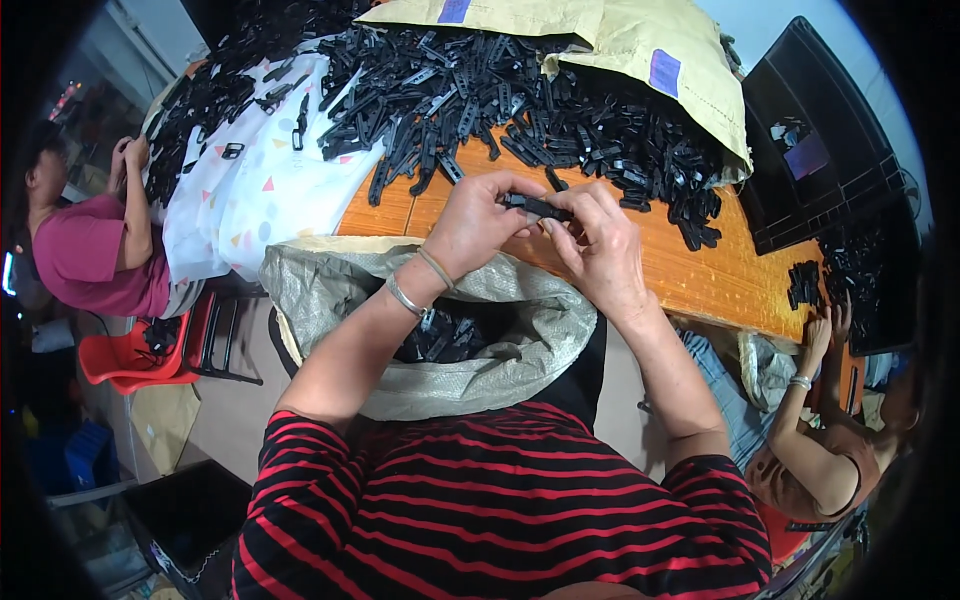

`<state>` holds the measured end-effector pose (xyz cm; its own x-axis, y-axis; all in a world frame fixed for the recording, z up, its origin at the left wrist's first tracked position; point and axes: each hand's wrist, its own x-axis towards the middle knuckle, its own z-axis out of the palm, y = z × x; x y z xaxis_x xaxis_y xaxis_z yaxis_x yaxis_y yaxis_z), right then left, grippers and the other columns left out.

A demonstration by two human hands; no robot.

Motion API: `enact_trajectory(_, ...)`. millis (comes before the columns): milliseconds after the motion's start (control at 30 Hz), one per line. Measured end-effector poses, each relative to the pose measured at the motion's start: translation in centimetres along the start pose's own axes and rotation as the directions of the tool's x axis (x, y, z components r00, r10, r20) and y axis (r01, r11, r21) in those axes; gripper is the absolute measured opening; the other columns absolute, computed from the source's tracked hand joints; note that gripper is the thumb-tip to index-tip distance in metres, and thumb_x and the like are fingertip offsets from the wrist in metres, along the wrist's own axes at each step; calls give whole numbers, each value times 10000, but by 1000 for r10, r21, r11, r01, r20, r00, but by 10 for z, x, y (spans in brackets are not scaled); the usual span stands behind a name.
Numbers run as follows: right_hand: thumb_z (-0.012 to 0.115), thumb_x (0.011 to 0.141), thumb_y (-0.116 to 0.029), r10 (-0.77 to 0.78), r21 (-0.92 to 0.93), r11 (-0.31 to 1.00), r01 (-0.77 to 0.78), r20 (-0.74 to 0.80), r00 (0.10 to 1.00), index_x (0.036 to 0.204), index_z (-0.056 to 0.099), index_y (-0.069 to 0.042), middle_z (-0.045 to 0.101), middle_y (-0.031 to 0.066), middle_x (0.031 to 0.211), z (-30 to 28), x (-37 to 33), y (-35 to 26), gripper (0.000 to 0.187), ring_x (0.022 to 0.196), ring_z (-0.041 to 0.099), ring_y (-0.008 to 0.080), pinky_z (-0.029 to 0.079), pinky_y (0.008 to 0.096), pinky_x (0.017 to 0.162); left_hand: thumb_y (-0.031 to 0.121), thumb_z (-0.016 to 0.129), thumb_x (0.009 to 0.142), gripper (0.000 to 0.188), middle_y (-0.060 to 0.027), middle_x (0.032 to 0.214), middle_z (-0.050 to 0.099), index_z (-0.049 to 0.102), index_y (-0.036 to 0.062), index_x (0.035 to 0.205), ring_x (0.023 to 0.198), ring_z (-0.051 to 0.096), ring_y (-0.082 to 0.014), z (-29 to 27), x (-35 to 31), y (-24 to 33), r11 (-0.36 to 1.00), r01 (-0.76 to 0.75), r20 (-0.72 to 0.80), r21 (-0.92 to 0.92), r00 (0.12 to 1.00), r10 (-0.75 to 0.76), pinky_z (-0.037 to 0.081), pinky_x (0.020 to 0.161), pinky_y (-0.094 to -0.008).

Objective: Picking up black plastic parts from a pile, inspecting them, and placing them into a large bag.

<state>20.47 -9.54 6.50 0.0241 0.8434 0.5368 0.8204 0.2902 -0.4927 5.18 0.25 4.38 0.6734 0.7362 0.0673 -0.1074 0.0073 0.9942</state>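
Note:
Between my two hands is a small, long black plastic part, held level above the near edge of the wooden table. My left hand pinches its left end, and my right hand grips the right end with thumb and fingers. Below them, an open grey woven sack sits at my lap with several black parts inside. Beyond my hands a large heap of similar black plastic parts covers the far side of the table. The exact shape of the held part is partly hidden by my fingers.
Paper sacks lie over the heap on the wooden table. A patterned white sheet covers the left side. A black crate stands at right. Co-workers sit left and right; a red chair is at left.

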Motion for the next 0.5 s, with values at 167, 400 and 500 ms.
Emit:
enact_trajectory(167, 721, 802, -26, 18, 5, 1000, -18, 8, 1000, 1015, 662, -18, 593, 94, 885, -1, 0, 1, 221, 666, 634, 176, 516, 284, 571, -60, 632, 856, 221, -103, 953, 692, 643, -63, 1076, 818, 683, -127, -2, -6, 6, 995, 1, -9, 99, 1000, 0, 568, 724, -230)
enact_trajectory(400, 730, 787, -17, 4, -21, 1000, -3, 32, 999, 1007, 667, -19, 592, 90, 884, -5, 2, 0, 229, 684, 632, 170, 500, 277, 571, -5, 664, 857, 275, -102, 1000, 670, 614, -59, 1123, 859, 669, -119, -3, -13, 7, 993, -83, 49, -87, 995, 87, 557, 746, -221)
enact_trajectory(500, 759, 778, -37, 45, 99, 994, -51, 70, 997, 997, 663, -24, 589, 60, 879, -7, 2, 1, 240, 697, 618, 114, 481, 257, 558, 19, 652, 888, 301, -87, 1020, 668, 580, -71, 1166, 878, 662, -104, 0, -18, 15, 996, -70, 44, 61, 997, 67, 554, 769, -206)
